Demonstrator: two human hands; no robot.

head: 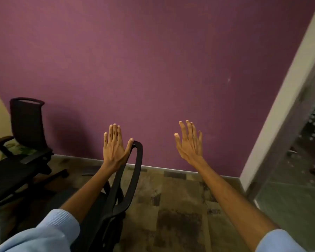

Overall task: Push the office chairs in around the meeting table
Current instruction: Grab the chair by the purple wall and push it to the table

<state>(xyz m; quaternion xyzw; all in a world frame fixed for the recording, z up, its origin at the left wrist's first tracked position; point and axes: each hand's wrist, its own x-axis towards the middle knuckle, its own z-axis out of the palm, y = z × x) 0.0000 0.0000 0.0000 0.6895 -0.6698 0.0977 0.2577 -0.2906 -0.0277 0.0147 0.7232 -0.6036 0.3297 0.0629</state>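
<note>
A black office chair stands just in front of me, seen edge-on, its backrest frame rising to the middle of the view. My left hand is raised flat with fingers straight, and its thumb touches the top of that backrest. My right hand is held up open in the air to the right, apart from the chair, holding nothing. A second black office chair with armrests stands at the left against the purple wall. No meeting table shows in view.
A purple wall fills the view ahead, meeting patterned brown carpet at a skirting board. A white door frame and a glass partition stand at the right. A small dark object lies on the floor near the wall.
</note>
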